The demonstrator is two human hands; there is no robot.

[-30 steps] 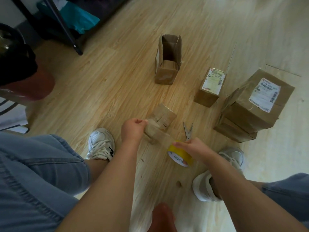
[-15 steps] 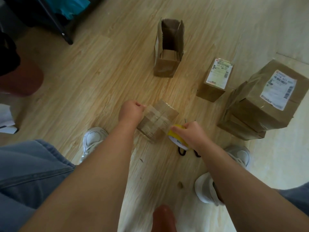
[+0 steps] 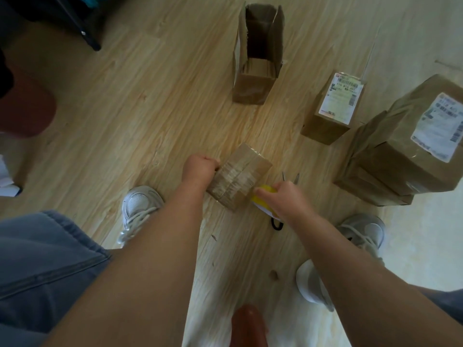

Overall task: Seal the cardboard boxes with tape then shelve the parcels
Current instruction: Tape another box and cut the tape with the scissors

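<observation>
Wood floor [image 3: 150, 96] — tape [image 3: 231, 175] now across box [image 3: 259, 165]

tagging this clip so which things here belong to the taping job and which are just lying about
Job: small box, tape strip held by left hand, tape roll in right hand, scissors, open box, small labelled parcel, large labelled parcel.
Lying about: cardboard scrap, black rack leg.

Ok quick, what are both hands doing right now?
Left hand: curled, pinching the tape strip at the end of the small box.
Right hand: gripping the yellow tape roll.
</observation>
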